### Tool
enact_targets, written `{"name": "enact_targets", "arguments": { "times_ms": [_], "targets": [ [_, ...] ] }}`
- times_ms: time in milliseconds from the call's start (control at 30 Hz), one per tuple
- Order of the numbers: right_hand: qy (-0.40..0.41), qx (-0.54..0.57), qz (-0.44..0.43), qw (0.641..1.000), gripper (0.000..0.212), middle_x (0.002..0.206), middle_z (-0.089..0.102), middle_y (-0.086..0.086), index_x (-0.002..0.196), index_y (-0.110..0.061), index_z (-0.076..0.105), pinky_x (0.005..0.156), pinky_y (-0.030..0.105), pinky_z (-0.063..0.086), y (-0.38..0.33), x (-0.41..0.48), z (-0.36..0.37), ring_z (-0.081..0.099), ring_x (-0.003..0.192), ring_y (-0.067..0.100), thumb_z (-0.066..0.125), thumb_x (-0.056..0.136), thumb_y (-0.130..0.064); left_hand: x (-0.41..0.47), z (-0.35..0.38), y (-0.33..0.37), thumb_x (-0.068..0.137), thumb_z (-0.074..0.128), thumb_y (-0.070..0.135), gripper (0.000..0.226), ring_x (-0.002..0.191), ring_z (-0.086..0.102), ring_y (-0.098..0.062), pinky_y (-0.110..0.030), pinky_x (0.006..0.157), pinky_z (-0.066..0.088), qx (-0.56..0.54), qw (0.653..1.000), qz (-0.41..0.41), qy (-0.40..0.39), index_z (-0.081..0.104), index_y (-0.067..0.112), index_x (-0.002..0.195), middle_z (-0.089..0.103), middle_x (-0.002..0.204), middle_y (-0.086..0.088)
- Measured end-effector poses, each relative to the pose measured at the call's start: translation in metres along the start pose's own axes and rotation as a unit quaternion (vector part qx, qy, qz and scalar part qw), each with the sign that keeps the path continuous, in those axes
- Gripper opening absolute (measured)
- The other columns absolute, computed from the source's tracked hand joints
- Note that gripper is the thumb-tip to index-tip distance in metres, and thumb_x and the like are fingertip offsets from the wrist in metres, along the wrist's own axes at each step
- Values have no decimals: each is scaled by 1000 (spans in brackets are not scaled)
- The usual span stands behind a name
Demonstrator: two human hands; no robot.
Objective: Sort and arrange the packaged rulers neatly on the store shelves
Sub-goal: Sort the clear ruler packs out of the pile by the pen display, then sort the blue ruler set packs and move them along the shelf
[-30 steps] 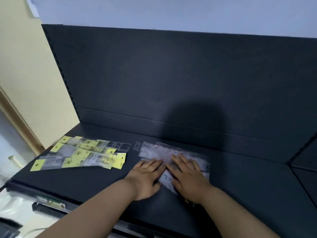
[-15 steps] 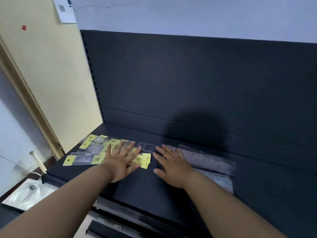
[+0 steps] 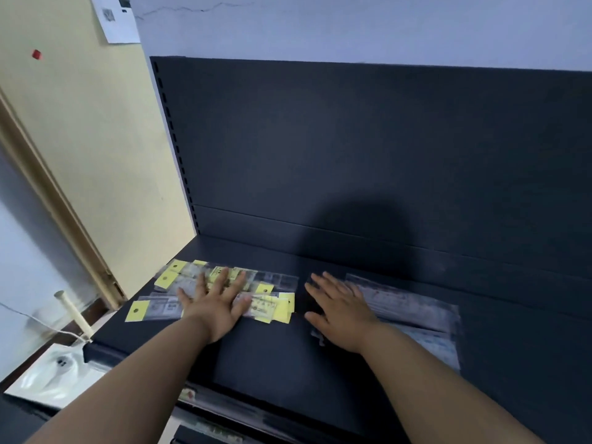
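Several packaged rulers with yellow header cards [image 3: 269,304] lie spread in a loose pile at the left of the dark shelf [image 3: 266,354]. My left hand [image 3: 216,302] lies flat on this pile, fingers spread and straight. To the right, a stack of clear-packaged rulers [image 3: 413,307] lies lengthwise on the shelf. My right hand [image 3: 339,307] rests flat on the left end of that stack, fingers straight.
The shelf's dark back panel [image 3: 368,155] rises behind the rulers. A cream wall [image 3: 96,155] with a pinned paper [image 3: 115,17] stands at the left. Below the shelf's left edge sit a white basin [image 3: 54,373] and a pale stick [image 3: 72,312].
My left hand left the clear stack and moved left onto the yellow-carded pile. My right hand slid to the clear stack's left end. The view shifted left.
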State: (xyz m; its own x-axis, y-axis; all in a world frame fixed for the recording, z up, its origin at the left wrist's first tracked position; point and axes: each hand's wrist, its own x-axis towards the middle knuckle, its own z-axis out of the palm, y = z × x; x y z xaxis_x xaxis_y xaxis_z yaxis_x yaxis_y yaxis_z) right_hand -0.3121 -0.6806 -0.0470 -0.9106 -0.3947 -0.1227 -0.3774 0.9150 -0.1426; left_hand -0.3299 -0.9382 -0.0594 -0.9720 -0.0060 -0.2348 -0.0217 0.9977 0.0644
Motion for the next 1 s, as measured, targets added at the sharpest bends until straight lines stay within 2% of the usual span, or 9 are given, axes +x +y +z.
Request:
{"name": "enact_targets", "arguments": {
  "times_ms": [67, 200, 300, 400, 600, 733, 833, 933, 1000],
  "targets": [
    [4, -1, 26, 1000, 75, 159, -7, -10, 151, -29, 7, 116, 37, -5, 14, -6, 0, -11, 145, 8, 9, 85, -65, 9, 0, -3, 93, 9, 65, 55, 143, -21, -31, -65, 110, -6, -7, 1000, 27, 9, -14, 55, 141, -11, 158, 15],
    [7, -1, 55, 998, 61, 160, -6, -10, 151, -29, 8, 116, 38, -4, 33, -17, -1, -10, 146, 9, 26, 98, -53, 26, -5, -15, 88, 10, 71, 60, 145, -18, -26, -63, 109, -11, -5, 998, 64, 4, 2, 53, 145, -2, 158, 18],
    [2, -2, 66, 998, 65, 159, -7, -9, 151, -29, 6, 116, 39, -5, 45, -24, -2, -12, 145, 9, 20, 95, -58, 30, -11, -11, 86, 10, 73, 63, 145, -18, -25, -64, 108, -13, 14, 998, 66, 13, 1, 53, 145, -3, 158, 19],
    [2, -3, 81, 997, 62, 159, -7, -9, 151, -30, 6, 117, 38, -6, 56, -33, -4, -13, 145, 9, 22, 97, -56, 22, -18, 16, 66, -5, 80, 83, 144, -21, -25, -62, 108, -14, 9, 993, 110, 41, -3, 52, 145, -9, 157, 20],
    [20, 8, 102, 995, 60, 160, -5, -8, 151, -30, 6, 117, 38, -6, 79, -78, -13, -11, 146, 11, 24, 98, -52, -6, -27, 131, 61, -14, 75, 88, 143, -23, -23, -65, 108, -12, 54, 966, 242, 75, -10, 49, 144, -13, 156, 21],
    [34, 13, 142, 989, 60, 159, -7, -8, 151, -30, 5, 117, 39, -7, 113, -138, -21, -12, 145, 10, 24, 99, -51, -34, -15, 225, 51, -32, 83, 103, 145, -18, -21, -65, 108, -13, 93, 934, 334, 83, -9, 48, 145, -9, 158, 17],
    [48, -3, 190, 981, 60, 160, -6, -8, 152, -29, 5, 117, 39, -6, 149, -201, -26, -13, 145, 10, 24, 99, -51, -66, -8, 299, 59, -20, 77, 91, 145, -16, -18, -64, 109, -13, 100, 912, 390, 75, -8, 48, 145, -8, 158, 17],
    [60, -1, 255, 965, 60, 159, -7, -8, 152, -30, 4, 117, 39, -8, 192, -283, -29, -14, 145, 10, 23, 99, -52, -103, 6, 379, 64, -16, 72, 86, 146, -12, -18, -60, 111, -12, 101, 888, 444, 62, -7, 47, 146, -7, 158, 17],
    [65, 14, 295, 953, 60, 159, -7, -9, 151, -32, 4, 117, 39, -8, 219, -342, -26, -15, 145, 10, 21, 98, -54, -132, 18, 430, 79, -5, 71, 73, 147, -8, -16, -54, 115, -8, 84, 873, 478, 46, -4, 45, 147, -3, 159, 15]
  ]
}}
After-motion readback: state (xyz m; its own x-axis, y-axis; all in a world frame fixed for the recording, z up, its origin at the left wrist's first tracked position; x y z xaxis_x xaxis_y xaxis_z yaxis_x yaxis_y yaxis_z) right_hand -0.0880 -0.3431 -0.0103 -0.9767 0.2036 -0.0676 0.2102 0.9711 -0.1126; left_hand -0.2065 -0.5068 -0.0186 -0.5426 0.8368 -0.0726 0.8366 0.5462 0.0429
